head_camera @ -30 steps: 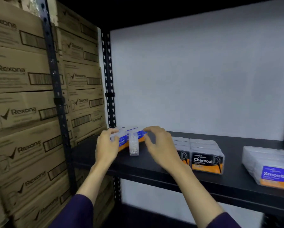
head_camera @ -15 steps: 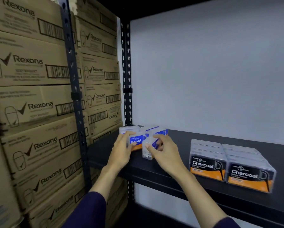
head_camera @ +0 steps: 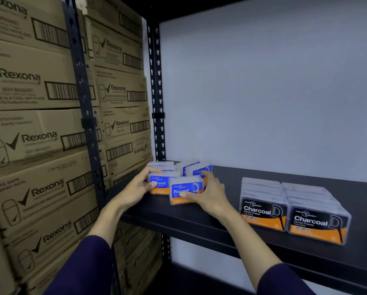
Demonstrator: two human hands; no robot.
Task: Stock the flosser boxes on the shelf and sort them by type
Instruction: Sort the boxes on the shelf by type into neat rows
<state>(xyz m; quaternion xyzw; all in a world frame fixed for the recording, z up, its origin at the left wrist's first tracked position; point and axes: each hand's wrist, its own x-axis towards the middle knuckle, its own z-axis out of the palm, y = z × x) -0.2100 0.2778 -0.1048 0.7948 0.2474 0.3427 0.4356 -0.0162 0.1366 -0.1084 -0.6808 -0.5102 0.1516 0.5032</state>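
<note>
Round flosser boxes (head_camera: 185, 191): clear, smooth plastic with a slight frosted look; glossy blue and orange printed labels.
Charcoal flosser boxes (head_camera: 293, 211): the same clear plastic, faintly shiny on the lids; glossy black and orange labels.
Shelf (head_camera: 221, 222): black board, matt and smooth, with a dull sheen along the front edge.
Shelf uprights (head_camera: 157, 92): dark painted metal, punched with keyhole slots, semi-matt.
Rexona cartons (head_camera: 29, 86): brown corrugated cardboard, matt and slightly rough, printed in dark ink.
Back wall (head_camera: 263, 92): pale, flat, matt finish.
Sleeves (head_camera: 87, 267): dark purple cloth, soft and matt.
</note>
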